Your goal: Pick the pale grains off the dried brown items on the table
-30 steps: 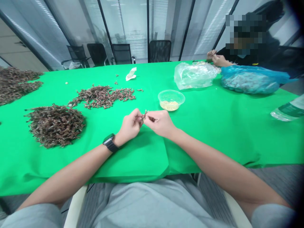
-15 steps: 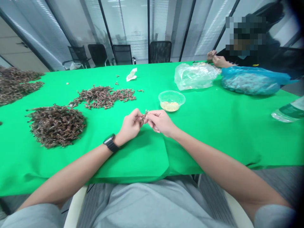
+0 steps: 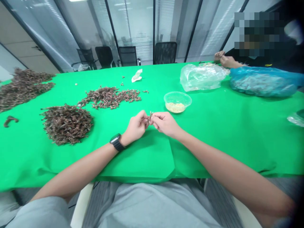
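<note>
My left hand and my right hand meet above the green cloth, their fingertips pinching a small dried brown sprig from either side. A black watch sits on my left wrist. To the left lie a round heap of the same dried brown sprigs, a looser scattered patch and a larger spread at the far edge of view. Just beyond my right hand stands a clear plastic bowl holding pale grains.
The green cloth covers the table. A co-worker's hands work at the far side, beside a clear plastic bag and a full blue plastic bag. Crumpled white paper lies far off. Black chairs stand behind.
The whole scene has shifted right in view, bringing a loose brown piece in at the left and pushing the bottle at the right mostly out. My hands still pinch the sprig.
</note>
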The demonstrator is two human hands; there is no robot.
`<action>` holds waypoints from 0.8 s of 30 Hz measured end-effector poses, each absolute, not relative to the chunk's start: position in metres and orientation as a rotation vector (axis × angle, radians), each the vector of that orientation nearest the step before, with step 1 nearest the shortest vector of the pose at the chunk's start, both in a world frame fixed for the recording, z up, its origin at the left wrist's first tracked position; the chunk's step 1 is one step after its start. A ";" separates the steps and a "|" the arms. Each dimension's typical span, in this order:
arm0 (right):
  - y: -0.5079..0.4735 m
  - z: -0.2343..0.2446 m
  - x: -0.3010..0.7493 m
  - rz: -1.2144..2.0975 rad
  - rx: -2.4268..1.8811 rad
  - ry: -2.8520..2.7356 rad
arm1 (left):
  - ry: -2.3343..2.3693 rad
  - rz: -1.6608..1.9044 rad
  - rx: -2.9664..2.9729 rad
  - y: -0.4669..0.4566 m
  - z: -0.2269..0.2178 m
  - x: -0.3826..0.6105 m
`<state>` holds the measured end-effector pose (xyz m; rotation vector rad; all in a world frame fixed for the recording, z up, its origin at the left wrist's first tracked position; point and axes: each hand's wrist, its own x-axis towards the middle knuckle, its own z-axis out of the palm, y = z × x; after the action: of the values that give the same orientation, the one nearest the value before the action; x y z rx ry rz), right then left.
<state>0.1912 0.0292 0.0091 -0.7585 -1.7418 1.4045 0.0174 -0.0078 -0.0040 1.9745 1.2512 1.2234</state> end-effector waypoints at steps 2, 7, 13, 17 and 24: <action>0.029 0.008 0.191 1.411 -0.772 -1.740 | 1.259 1.220 1.972 -0.007 -0.003 0.017; 0.031 0.007 0.191 1.418 -0.844 -1.682 | 1.214 1.143 1.920 -0.003 -0.001 0.015; 0.030 0.017 0.197 1.396 -0.916 -1.630 | 1.183 1.254 1.763 -0.003 0.018 0.005; 0.030 0.022 0.199 1.396 -0.932 -1.607 | 1.276 1.361 1.887 -0.016 0.047 -0.004; 0.030 0.018 0.197 1.377 -1.006 -1.669 | 1.979 1.433 2.377 -0.071 0.114 -0.073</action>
<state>0.1972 0.0298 0.0176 -1.0056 -1.6689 1.3767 -0.0728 -0.0708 0.1140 2.3766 1.9793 1.4326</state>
